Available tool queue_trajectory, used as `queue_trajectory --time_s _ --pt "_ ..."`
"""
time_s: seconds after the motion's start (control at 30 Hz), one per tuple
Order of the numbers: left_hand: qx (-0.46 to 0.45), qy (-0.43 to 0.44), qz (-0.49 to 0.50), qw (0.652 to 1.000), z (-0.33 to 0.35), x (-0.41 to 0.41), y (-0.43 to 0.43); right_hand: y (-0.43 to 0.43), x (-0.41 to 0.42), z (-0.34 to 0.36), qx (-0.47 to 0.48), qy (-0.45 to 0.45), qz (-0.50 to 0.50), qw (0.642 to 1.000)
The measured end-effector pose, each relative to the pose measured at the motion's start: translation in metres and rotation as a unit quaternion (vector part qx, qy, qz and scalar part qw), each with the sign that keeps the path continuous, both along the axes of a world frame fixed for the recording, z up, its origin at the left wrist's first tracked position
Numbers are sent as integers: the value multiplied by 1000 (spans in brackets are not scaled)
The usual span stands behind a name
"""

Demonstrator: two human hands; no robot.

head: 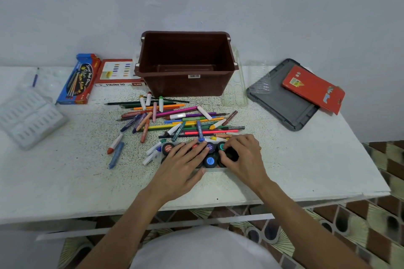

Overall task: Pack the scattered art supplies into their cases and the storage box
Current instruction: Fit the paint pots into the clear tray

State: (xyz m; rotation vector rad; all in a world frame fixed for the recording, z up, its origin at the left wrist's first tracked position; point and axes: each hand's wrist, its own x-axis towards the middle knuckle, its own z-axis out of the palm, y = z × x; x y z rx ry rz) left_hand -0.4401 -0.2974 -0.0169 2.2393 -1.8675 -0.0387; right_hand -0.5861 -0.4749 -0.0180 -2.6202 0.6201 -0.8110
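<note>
My left hand [183, 166] lies flat, fingers straight and slightly spread, resting across the left part of a cluster of small round black-lidded paint pots [210, 161]. The cluster sits at the near middle of the white speckled table [306, 170]. My right hand [242, 157] is at the right end of the same cluster, thumb and fingers curled round one black pot [230, 155]. I cannot tell whether that pot is lifted or resting among the others. Just beyond both hands, touching the far side of the pots, lies a loose pile of coloured pencils and crayons [181, 120]. Beyond the pile stands the open brown plastic storage box [188, 63], upright, well apart from my hands. To its right lies a flat grey plastic lid [282, 102], with a red cardboard case [312, 89] on it, overhanging its right edge. A clear plastic tray [235, 91] lies between box and lid. Left of the box are a red-and-white oil pastels carton [118, 73], a blue-and-red water colour carton [78, 81] and, far left, a white moulded plastic tray [28, 118].
</note>
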Motion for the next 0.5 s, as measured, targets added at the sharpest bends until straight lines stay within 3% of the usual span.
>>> queue_trajectory --time_s 0.3,0.5 --pt "-2 2 -1 1000 0 0 0 -3 -2 8 -15 56 13 998" --pt "-4 -1 1 1000 1 -1 0 2 -7 5 -37 43 6 998"
